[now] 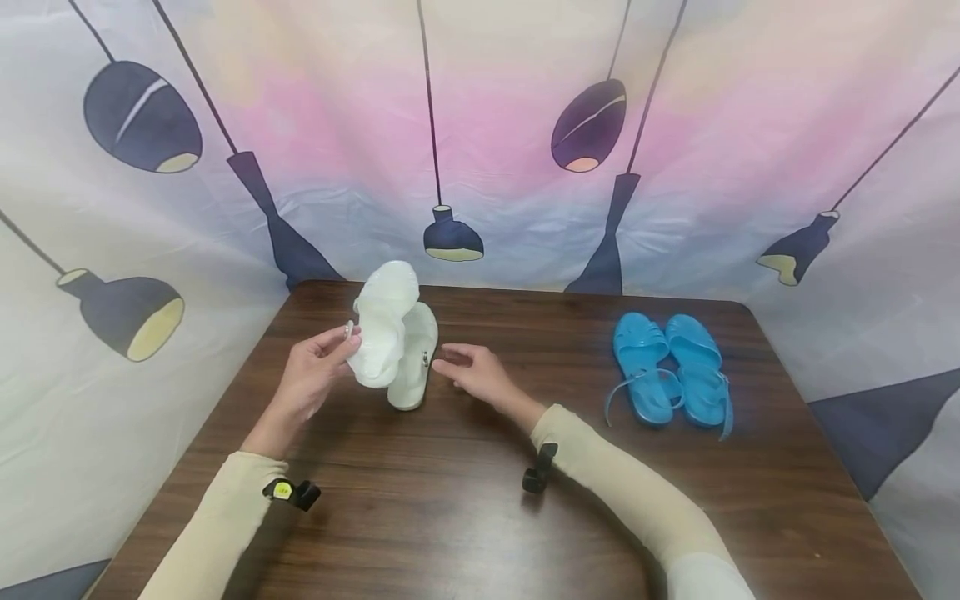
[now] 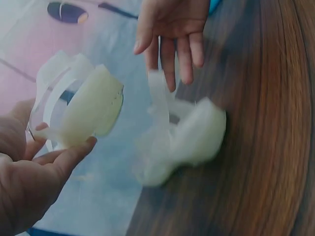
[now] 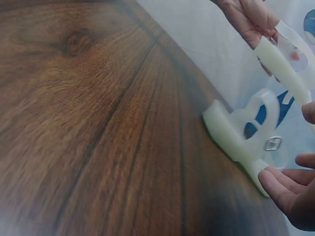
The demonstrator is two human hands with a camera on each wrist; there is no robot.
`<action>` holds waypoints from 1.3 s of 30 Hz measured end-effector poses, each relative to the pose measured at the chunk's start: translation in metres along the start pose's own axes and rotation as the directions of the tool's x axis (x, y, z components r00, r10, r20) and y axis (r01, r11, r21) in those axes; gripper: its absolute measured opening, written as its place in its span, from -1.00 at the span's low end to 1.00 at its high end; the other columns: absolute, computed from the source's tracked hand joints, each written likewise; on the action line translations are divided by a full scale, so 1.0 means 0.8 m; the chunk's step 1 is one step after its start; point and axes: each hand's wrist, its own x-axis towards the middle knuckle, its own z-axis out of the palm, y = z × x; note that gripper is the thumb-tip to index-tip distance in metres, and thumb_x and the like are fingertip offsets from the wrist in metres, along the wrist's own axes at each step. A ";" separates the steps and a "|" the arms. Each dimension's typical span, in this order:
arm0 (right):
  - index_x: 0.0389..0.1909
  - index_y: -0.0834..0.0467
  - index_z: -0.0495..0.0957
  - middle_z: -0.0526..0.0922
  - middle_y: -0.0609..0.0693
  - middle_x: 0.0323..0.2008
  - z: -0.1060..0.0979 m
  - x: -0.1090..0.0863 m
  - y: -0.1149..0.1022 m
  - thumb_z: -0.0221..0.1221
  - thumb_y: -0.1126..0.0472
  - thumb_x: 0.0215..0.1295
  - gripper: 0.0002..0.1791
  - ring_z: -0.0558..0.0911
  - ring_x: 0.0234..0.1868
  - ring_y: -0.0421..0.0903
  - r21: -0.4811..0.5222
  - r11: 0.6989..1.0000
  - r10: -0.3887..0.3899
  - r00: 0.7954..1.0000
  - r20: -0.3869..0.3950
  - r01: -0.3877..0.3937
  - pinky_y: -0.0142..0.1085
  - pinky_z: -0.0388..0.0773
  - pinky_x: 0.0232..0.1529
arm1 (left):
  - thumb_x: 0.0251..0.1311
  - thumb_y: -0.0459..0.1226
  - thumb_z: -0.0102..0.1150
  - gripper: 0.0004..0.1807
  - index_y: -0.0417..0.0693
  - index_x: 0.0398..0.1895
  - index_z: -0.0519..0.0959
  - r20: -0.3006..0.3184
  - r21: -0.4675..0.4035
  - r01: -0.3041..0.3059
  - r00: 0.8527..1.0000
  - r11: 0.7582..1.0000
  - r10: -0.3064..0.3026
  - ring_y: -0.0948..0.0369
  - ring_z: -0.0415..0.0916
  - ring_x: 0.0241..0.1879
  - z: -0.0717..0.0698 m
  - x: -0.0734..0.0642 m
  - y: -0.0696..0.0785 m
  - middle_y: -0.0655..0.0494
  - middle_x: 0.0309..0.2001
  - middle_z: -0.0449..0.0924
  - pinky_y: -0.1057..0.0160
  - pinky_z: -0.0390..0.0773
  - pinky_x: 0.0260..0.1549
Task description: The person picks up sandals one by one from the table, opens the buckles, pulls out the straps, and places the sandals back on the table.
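Note:
Between the thumb and fingers of my left hand [image 1: 311,375] is a white sandal [image 1: 382,325], raised at the left part of the table. The left wrist view shows this held sandal [image 2: 91,103] from the side, with its pale thick sole and translucent straps. Its mate, a second white sandal [image 1: 414,367] with a small metal buckle, stands on the tabletop and is partly hidden behind the raised one. My right hand [image 1: 480,375] reaches toward the standing sandal, fingers extended and thumb apart. In the right wrist view, fingertips [image 3: 268,177] are right at one end of the standing sandal [image 3: 234,135].
A pair of blue sandals [image 1: 667,367] lies side by side at the right of the brown wooden table [image 1: 465,500], straps loose. Behind the table's back edge hangs a cloth [image 1: 510,125] printed with dark lamps. Both wrists wear black camera straps.

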 end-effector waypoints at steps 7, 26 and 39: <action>0.45 0.14 0.40 0.53 0.12 0.35 0.020 0.014 0.011 0.24 -0.24 0.37 -0.22 0.75 -0.06 0.00 0.003 0.999 0.040 0.999 0.017 -0.040 -0.23 0.68 -0.08 | 0.37 -0.31 0.28 -0.64 -0.21 0.19 0.59 -0.018 -0.037 -0.010 1.000 0.999 0.010 0.41 0.64 -0.05 -0.027 0.000 -0.016 0.34 -0.05 0.69 0.35 0.67 -0.10; 0.38 0.19 0.47 0.67 0.12 0.17 0.034 0.021 0.015 0.24 -0.17 0.39 -0.30 0.71 -0.01 -0.06 0.094 0.991 0.082 0.991 0.105 -0.092 -0.23 0.70 -0.11 | 0.40 -0.19 0.27 -0.31 -0.54 0.36 0.32 -0.059 0.185 0.041 0.998 0.982 -0.031 0.57 0.55 -0.06 -0.078 0.014 -0.062 0.54 -0.13 0.62 0.51 0.59 -0.10; 0.39 0.21 0.44 0.67 0.13 0.16 0.035 0.015 0.010 0.21 -0.15 0.42 -0.31 0.68 0.09 0.05 0.088 0.993 0.072 0.992 0.108 -0.081 -0.18 0.69 -0.02 | 0.42 -0.13 0.25 -0.29 -0.56 0.35 0.33 -0.040 0.238 0.081 0.996 0.968 -0.074 0.58 0.54 -0.06 -0.089 0.021 -0.088 0.53 -0.10 0.63 0.48 0.61 -0.11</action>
